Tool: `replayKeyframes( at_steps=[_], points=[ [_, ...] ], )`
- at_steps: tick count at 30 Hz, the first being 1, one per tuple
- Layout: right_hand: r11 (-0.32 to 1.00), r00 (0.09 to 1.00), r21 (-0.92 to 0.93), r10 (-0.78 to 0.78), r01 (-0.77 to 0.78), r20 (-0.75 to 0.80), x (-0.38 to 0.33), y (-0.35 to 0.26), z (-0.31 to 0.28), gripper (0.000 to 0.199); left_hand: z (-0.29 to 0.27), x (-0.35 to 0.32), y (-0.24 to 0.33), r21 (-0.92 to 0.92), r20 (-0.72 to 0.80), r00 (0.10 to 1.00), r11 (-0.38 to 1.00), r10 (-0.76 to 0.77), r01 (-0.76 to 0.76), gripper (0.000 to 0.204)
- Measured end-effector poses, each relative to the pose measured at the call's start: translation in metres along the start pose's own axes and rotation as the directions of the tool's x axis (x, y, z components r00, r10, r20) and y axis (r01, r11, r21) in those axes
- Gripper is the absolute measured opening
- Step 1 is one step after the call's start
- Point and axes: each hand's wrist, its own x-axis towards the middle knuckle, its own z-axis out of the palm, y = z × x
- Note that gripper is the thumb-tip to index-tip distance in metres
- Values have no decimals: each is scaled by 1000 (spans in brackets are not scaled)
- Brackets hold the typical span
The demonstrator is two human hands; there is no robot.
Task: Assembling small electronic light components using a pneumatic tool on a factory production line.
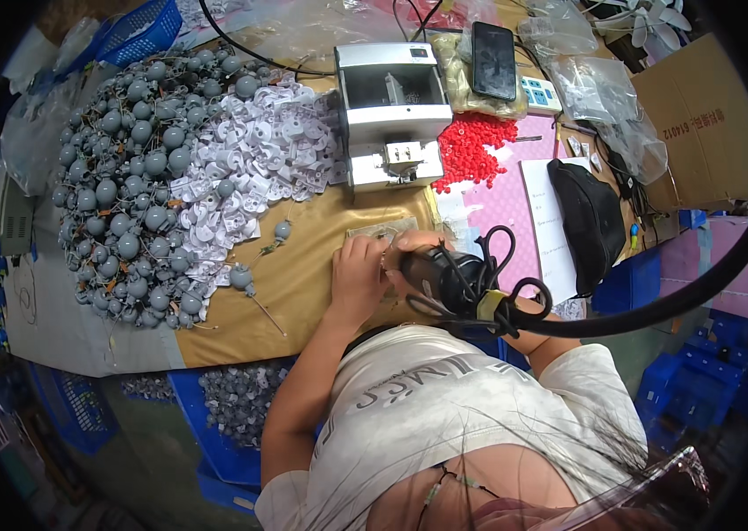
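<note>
My left hand (359, 271) is closed at the near edge of the tan table cover (303, 252), its fingertips pressed together. My right hand (415, 242) meets it there, fingers bent inward. A black device with bundled cable (453, 276) hides much of the right hand. What the fingers hold is too small and covered to make out. Just left of the hands lie two loose grey ball-shaped parts with thin wires, the nearer one (241, 276) and a smaller one (282, 231). Beyond my fingers stands a white-and-grey bench machine (394, 119).
Grey wired balls (139, 177) and white plastic parts (254, 146) are heaped at left. Small red pieces (473, 149) lie right of the machine, near a phone (493, 60) and power strip (540, 95). Farther right are a paper sheet (547, 212), black pouch (588, 226) and cardboard box (701, 128).
</note>
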Motion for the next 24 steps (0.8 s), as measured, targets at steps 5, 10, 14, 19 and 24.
replayKeyframes(
  at_steps=[5, 10, 14, 19, 24],
  points=[
    [989, 996, 115, 89, -90, 16, -5, 10, -2, 14, -2, 1, 2, -11, 8, 1000, 1000, -8, 8, 50],
    [980, 983, 155, 102, -126, 150, -22, 44, -20, 27, -1, 2, 3, -24, 15, 999, 999, -33, 34, 49],
    [978, 982, -116, 180, -172, 64, -12, 44, -20, 37, 17, -12, -21, 20, 114, 989, 996, -94, 92, 48],
    [953, 921, -22, 286, -303, -264, 25, 9, -32, 31, 3, -2, 4, 67, 20, 989, 987, -147, 145, 45],
    [950, 777, 56, 284, -307, -562, 34, 32, -69, 39, 2, -1, 9, 53, 4, 987, 986, -160, 159, 46]
  ],
)
